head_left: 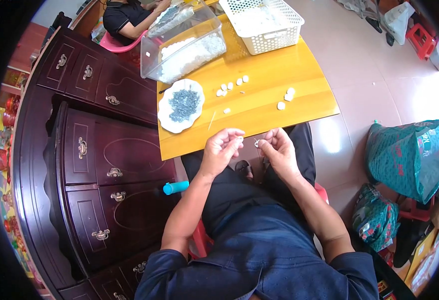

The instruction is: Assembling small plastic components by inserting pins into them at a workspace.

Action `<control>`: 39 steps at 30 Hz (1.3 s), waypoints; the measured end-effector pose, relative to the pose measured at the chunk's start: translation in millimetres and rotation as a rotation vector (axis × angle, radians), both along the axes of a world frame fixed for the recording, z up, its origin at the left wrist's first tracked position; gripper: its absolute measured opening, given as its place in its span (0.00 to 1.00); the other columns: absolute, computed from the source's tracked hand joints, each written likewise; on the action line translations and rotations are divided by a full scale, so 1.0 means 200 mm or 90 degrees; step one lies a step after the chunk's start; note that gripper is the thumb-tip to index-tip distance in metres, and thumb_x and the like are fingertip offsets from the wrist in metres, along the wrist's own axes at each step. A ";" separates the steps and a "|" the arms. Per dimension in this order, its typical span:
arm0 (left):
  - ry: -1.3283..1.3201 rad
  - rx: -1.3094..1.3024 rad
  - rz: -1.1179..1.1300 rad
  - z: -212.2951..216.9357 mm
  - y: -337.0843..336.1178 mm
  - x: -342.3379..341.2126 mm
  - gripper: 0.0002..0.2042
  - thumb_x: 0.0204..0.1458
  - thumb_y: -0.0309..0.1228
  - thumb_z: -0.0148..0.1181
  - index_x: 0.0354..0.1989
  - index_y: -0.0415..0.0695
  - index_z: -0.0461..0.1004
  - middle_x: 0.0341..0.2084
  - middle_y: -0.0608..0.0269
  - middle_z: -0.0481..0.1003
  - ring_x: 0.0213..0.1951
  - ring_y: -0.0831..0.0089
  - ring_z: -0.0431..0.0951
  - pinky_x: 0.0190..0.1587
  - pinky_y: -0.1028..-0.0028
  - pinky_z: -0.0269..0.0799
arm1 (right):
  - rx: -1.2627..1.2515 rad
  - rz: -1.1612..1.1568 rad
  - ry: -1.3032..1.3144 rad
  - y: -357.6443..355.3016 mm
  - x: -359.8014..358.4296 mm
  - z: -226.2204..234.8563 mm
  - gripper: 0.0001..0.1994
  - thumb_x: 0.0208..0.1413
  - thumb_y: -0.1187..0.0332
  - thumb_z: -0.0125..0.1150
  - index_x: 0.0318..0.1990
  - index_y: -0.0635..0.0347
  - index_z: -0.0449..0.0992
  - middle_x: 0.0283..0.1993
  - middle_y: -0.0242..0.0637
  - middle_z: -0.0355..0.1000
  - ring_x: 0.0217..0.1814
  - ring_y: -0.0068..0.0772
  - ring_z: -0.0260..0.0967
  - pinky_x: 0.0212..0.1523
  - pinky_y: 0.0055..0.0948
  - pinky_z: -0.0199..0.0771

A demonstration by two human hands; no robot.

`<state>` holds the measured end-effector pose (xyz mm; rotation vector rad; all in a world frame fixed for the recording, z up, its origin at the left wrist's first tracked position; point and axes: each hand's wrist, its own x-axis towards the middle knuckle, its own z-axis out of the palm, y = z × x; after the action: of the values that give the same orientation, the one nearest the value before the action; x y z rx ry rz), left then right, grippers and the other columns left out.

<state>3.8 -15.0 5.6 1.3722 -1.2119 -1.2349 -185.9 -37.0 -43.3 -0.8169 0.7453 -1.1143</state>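
Note:
Over the near edge of the yellow wooden table [274, 65], my left hand [222, 149] pinches a small whitish piece [240, 138] between thumb and fingertips. Just to its right, my right hand [279, 152] grips a small white piece [257, 143] that looks like a loop or hook; its exact kind is too small to make out. The hands are close but apart. Beyond them lie several small round white pieces [245, 79], more white pieces [281, 106] to the right, and a thin pale stick [212, 120]. A white scalloped plate [165, 112] holds a heap of small dark grey parts [183, 104].
A clear plastic bin [152, 67] and a white perforated basket [279, 42], both with white pieces, stand at the table's far side. Dark wooden drawers [129, 135] border the left. A teal bottle [175, 187] is by them. Large green bags [404, 160] sit right; another person [129, 22] sits beyond.

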 end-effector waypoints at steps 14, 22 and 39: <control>0.028 0.010 -0.054 -0.07 0.01 -0.01 0.13 0.59 0.22 0.63 0.52 0.38 0.77 0.34 0.71 0.78 0.30 0.88 0.75 0.33 0.85 0.73 | 0.027 -0.008 -0.025 0.00 -0.01 0.00 0.08 0.63 0.76 0.61 0.40 0.56 0.67 0.33 0.25 0.72 0.33 0.13 0.70 0.34 0.14 0.71; -0.049 -0.065 -0.081 -0.08 -0.01 -0.01 0.13 0.58 0.23 0.65 0.51 0.38 0.76 0.35 0.71 0.78 0.34 0.86 0.76 0.41 0.83 0.74 | 0.031 0.040 0.012 0.01 -0.01 0.02 0.08 0.61 0.77 0.61 0.40 0.58 0.67 0.32 0.24 0.70 0.31 0.10 0.64 0.32 0.14 0.65; -0.060 -0.049 -0.163 0.00 -0.04 0.04 0.12 0.57 0.21 0.65 0.49 0.39 0.79 0.36 0.69 0.80 0.35 0.85 0.78 0.41 0.82 0.74 | -0.003 0.126 0.048 -0.01 -0.04 0.02 0.07 0.63 0.77 0.60 0.40 0.58 0.67 0.30 0.24 0.69 0.30 0.12 0.67 0.33 0.14 0.68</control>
<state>11.0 -22.2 5.4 1.2594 -1.5231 -1.2956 -194.3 -38.9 -39.4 -0.9194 0.7086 -0.9127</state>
